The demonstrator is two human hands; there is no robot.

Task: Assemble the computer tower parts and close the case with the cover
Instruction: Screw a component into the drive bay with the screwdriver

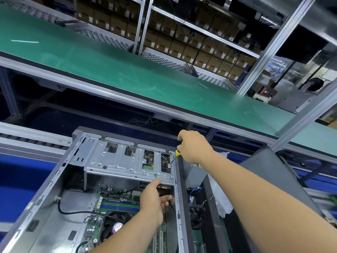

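Open computer case point(45, 194) lies on its side at lower left, side panel off, interior facing up. Bare grey floor of the case at far left; a black cable point(76, 212) loops across it toward the motherboard point(116, 201), which sits lower centre with green and blue memory slots and a round fan point(114, 227) nearer the camera.

Above the board, at the far end of the case, a silver drive cage point(127, 159) spans the width. Four cut-outs along its top face; two on the left show mesh, two on the right show green circuit board and brown parts beneath.

Left hand point(154, 199) reaches in under the cage's near edge. Thumb extends up to touch the cage lip; other fingers curl loosely below, near a dark component. Cannot tell whether they hold anything.

Right hand point(194, 146) sits over the cage's far right corner, fingers closed around a yellow-and-black screwdriver point(176, 155). Shaft angles down and left, tip meeting a screw point(170, 166) at the right edge of the cage, beside the rightmost cut-out.

Right of the case rail: a second dark chassis point(209, 207) with wiring, a small fan, and crumpled clear plastic point(221, 194). Further right, a dark grey panel point(269, 167) stands tilted, partly behind the right forearm.

Behind everything, a green conveyor belt point(109, 66) runs diagonally across; shelving with stacked brown cartons point(182, 39) beyond it.
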